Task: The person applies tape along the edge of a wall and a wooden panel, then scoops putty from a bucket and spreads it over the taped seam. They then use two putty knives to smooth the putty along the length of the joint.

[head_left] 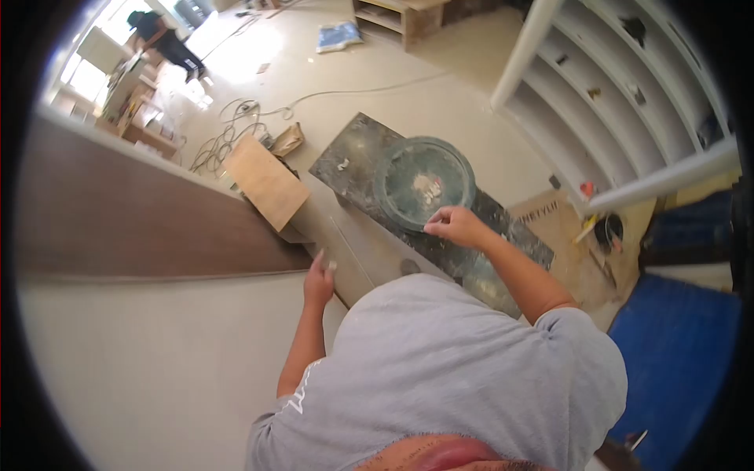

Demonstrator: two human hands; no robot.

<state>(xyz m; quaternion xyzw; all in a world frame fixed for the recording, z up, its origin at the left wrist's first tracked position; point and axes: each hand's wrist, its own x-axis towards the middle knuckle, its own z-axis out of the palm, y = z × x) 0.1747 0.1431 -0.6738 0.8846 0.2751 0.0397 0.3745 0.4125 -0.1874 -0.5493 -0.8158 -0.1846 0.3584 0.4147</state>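
Observation:
My right hand (459, 228) is at the near rim of a round dark green basin (386, 169), its fingers drawn together in a pinch. Whatever those fingertips hold, if anything, is hidden. Several small pale pieces (429, 187) lie inside the basin, which rests on a dark, stained board (345, 162). Lower and to the left, my left hand (319, 279) is closed beside a brown panel edge, with a small pale spot at its fingers that is too blurred to name. A light wooden board (267, 182) lies just beyond this hand.
White curved shelving (581, 118) holds small items at the right. Cables (236, 129) coil on the floor at the left, and a blue-and-white bag (338, 37) lies farther off. Another person (161, 39) stands at the far left. A large brown panel (149, 208) borders my left side.

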